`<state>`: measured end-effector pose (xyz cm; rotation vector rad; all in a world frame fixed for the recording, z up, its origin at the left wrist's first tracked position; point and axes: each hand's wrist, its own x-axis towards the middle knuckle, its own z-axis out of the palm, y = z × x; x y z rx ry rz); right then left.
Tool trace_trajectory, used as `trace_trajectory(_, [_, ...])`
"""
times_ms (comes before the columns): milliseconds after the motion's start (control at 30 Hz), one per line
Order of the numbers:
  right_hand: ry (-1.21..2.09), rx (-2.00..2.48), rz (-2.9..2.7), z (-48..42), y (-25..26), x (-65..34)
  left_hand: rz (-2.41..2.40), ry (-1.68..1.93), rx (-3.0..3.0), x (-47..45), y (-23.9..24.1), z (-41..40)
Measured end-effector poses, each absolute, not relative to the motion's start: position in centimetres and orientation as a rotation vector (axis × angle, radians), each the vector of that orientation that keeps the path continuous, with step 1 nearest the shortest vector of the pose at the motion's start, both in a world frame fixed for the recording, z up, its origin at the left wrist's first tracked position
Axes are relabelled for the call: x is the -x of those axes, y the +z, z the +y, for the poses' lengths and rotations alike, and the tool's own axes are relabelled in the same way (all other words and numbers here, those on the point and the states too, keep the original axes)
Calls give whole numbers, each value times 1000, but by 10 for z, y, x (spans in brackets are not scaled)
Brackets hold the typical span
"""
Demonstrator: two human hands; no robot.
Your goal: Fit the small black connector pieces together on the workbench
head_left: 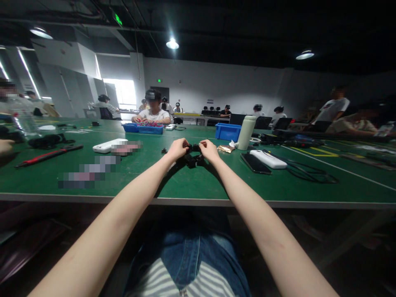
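Note:
Both my arms reach forward over the green table (198, 185). My left hand (177, 149) and my right hand (209, 150) are closed on a small black part (193, 147), pinching it from either side just above the table. Under the hands lie more small black pieces (191, 161) on the green surface, and one lies apart to the left (163, 151).
A black phone (255, 163), a white power bank (268, 159) with a black cable (309, 173), a white bottle (246, 133), a blue bin (227, 132) and a foil wrapper (225, 148) lie to the right. A red-black tool (49, 155) lies left. Other people sit at the far tables.

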<state>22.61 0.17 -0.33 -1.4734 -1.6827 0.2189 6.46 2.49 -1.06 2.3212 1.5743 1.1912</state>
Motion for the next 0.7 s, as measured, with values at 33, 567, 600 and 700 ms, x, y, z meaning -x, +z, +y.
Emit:
trace_trajectory(33, [246, 1431, -1656, 2, -3, -226, 1521, 1293, -2213, -64, -9, 26])
trace_trajectory(567, [1089, 1066, -1276, -16, 14, -217, 883, 1362, -1396, -68, 9, 9])
trace_trajectory(600, [1106, 1070, -1264, -17, 15, -216, 880, 1355, -1387, -68, 9, 9])
trace_trajectory(700, [1154, 1055, -1249, -17, 16, -216, 884, 1332, -1372, -68, 10, 10])
